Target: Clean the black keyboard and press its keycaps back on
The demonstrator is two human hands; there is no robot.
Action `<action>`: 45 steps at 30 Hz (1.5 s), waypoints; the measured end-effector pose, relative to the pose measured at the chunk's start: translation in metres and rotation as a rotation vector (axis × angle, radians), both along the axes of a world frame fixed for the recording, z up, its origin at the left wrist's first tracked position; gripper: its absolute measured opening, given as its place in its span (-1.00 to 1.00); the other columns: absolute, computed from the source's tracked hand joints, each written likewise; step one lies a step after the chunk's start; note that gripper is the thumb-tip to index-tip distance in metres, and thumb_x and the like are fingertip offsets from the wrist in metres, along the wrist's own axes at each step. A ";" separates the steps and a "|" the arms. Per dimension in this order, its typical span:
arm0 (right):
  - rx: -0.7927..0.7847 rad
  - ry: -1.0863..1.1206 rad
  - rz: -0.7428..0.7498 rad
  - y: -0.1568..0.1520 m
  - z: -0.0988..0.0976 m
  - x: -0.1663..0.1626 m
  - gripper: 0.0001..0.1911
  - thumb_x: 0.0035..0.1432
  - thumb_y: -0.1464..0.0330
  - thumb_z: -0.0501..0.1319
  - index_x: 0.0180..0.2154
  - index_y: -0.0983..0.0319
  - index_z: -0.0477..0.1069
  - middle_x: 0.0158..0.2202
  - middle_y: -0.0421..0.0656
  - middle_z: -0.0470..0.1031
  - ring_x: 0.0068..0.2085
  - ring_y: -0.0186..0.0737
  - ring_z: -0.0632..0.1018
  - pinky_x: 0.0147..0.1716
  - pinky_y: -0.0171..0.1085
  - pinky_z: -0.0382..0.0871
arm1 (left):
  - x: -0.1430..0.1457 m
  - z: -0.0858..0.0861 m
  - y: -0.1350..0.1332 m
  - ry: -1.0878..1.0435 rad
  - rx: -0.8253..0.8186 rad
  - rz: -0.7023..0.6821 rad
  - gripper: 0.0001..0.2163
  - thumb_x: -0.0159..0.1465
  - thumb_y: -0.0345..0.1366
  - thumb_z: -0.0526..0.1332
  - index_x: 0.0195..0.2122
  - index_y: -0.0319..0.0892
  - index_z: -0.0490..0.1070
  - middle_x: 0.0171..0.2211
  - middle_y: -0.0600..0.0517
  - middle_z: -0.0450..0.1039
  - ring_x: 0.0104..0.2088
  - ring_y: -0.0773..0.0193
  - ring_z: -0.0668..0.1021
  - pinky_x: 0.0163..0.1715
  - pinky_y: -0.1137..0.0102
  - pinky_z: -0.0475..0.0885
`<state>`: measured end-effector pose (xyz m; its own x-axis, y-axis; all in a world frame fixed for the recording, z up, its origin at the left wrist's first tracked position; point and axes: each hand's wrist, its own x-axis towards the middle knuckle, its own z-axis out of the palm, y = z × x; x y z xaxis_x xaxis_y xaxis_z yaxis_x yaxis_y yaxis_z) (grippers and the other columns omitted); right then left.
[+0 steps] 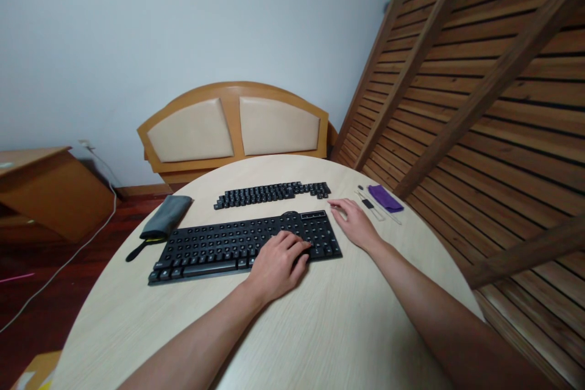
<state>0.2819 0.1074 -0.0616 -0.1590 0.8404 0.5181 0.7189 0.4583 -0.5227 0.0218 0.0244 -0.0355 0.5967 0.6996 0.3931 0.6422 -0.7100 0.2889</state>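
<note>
A black keyboard (214,244) lies on the table with most of its upper rows stripped of keycaps. Keycaps still sit along its lowest rows and at part of the number pad. My left hand (280,263) rests over its right half, fingers bent but apart, with the fingertips near the number pad; anything under them is hidden. Beyond the keyboard, loose black keycaps (256,195) stand in rows. My right hand (354,223) is open on the table at the keyboard's upper right corner, its fingertips just below the right end of those rows; I see nothing in it.
A grey pouch (169,217) lies at the left. To the right are a wire keycap puller (368,203), a thin white stick (388,213) and a folded purple cloth (384,198). The round table's edge (91,292) curves around. A wooden slatted panel (493,103) leans at the right.
</note>
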 end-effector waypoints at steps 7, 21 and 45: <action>-0.049 -0.162 -0.050 0.010 -0.016 0.001 -0.60 0.31 0.31 0.08 0.15 0.21 0.35 0.08 -0.01 0.47 0.09 -0.01 0.41 0.13 -0.02 0.27 | 0.001 -0.001 -0.001 0.019 0.005 0.018 -0.76 0.40 -0.28 0.12 0.04 -0.12 0.45 -0.07 -0.04 0.49 -0.03 0.09 0.46 -0.02 0.16 0.45; -0.112 -0.437 -0.223 0.024 -0.006 -0.020 -0.48 0.33 0.38 0.02 0.29 0.08 0.25 -0.03 0.01 0.41 -0.01 0.03 0.37 -0.03 -0.06 0.27 | 0.002 0.001 -0.002 0.022 0.019 0.027 -0.78 0.40 -0.29 0.12 0.02 -0.13 0.45 -0.07 -0.05 0.48 -0.05 0.10 0.46 -0.06 0.17 0.45; -0.120 -0.379 -0.105 0.025 0.013 -0.017 -0.76 0.30 0.40 0.13 -0.03 0.22 0.46 -0.09 -0.03 0.50 -0.05 -0.09 0.49 -0.02 -0.17 0.31 | 0.002 0.001 0.000 0.042 0.012 0.017 -0.78 0.40 -0.30 0.12 0.02 -0.13 0.44 -0.09 -0.04 0.49 -0.04 0.09 0.46 -0.08 0.16 0.44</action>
